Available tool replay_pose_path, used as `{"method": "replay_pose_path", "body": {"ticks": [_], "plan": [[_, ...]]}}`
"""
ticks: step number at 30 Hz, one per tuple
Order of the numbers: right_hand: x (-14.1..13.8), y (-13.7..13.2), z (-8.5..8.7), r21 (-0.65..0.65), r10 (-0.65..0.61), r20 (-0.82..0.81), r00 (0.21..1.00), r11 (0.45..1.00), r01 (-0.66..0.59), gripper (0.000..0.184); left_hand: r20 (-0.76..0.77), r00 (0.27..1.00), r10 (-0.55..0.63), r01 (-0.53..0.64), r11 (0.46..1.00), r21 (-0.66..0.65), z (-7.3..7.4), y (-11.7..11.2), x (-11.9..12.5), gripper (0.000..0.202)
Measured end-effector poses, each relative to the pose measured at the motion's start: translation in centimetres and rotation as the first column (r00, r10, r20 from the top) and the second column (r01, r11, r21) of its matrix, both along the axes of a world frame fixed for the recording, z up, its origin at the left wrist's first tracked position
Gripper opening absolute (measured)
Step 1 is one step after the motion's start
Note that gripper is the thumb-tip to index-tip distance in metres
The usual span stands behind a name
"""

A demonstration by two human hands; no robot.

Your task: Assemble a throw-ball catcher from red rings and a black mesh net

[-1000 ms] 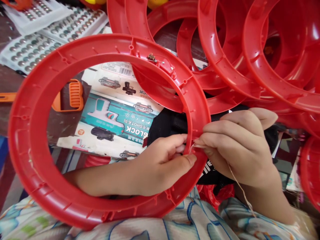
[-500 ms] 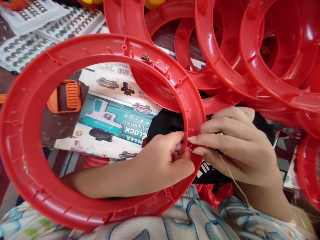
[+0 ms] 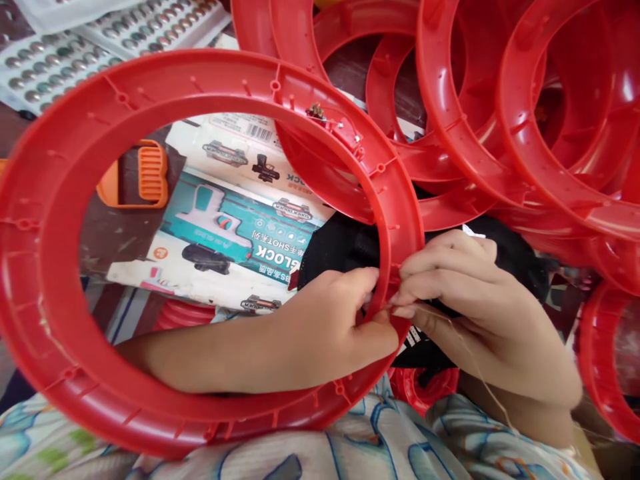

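Note:
A large red plastic ring [image 3: 175, 87] with ribs and pegs in its channel is tilted up in front of me. My left hand [image 3: 333, 320] is closed around its right side, the forearm passing through the opening. Pressed close to the same spot, my right hand [image 3: 470, 300] has thumb and fingers pinched on a thin, pale thread or fine wire [image 3: 480, 373]. One end runs into the ring by my left thumb; the other trails down past my right wrist. A small brassy metal part [image 3: 316, 112] sits in the ring's upper right. My fingers hide the exact pinch point.
Several more red rings [image 3: 530, 147] are piled at the upper right. A printed cardboard box piece [image 3: 215, 227] lies under the ring, beside an orange plastic part [image 3: 153, 173]. White trays [image 3: 55, 67] of round metal pieces stand at upper left. Black cloth [image 3: 335, 247] lies behind my hands.
My right hand has turned slightly, its fingers more curled at the ring's edge. The view has shifted a little; my left hand keeps its hold on the ring.

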State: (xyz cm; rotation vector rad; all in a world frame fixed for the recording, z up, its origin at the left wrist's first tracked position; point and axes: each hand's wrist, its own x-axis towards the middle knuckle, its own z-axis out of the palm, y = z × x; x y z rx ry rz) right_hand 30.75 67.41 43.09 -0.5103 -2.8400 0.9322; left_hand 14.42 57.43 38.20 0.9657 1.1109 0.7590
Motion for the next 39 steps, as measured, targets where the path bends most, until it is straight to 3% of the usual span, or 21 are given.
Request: {"method": "replay_pose_path", "body": {"ticks": [5, 14, 20, 24, 29, 39], "plan": [[-0.1, -0.2, -0.5, 0.001, -0.038, -0.072, 0.997, 0.999, 0.039, 0.009, -0.005, 0.999, -0.054, 0.054, 0.998, -0.012, 0.7, 0.3, -0.5, 0.01], [-0.1, -0.4, -1.2, 0.35, 0.015, -0.1, 0.995, 0.937, 0.021, 0.013, -0.009, 0.999, -0.039, 0.039, 0.999, 0.012, 0.7, 0.2, -0.7, 0.011], [-0.1, -0.3, -1.4, 0.391, 0.014, -0.13, 0.991, 0.92, 0.038, 0.011, 0.223, 0.975, 0.022, -0.019, 1.0, -0.014, 0.1, -0.3, -0.5, 0.011], [-0.3, -0.2, -1.7, 0.383, 0.013, -0.165, 0.986, 0.922, 0.052, 0.011, 0.432, 0.895, 0.113, -0.078, 0.992, -0.097, -0.8, -0.5, 0.0, 0.02], [-0.5, -0.1, -2.2, 0.349, 0.052, -0.232, 0.971, 0.936, 0.034, 0.018, 0.636, 0.712, 0.297, -0.136, 0.947, -0.29, -1.6, -0.3, 0.6, 0.026], [-0.2, -0.3, -1.8, 0.349, 0.116, -0.155, 0.981, 0.935, -0.056, 0.014, 0.532, 0.832, 0.159, -0.091, 0.984, -0.153, -1.4, -0.2, -0.3, 0.017]]}}
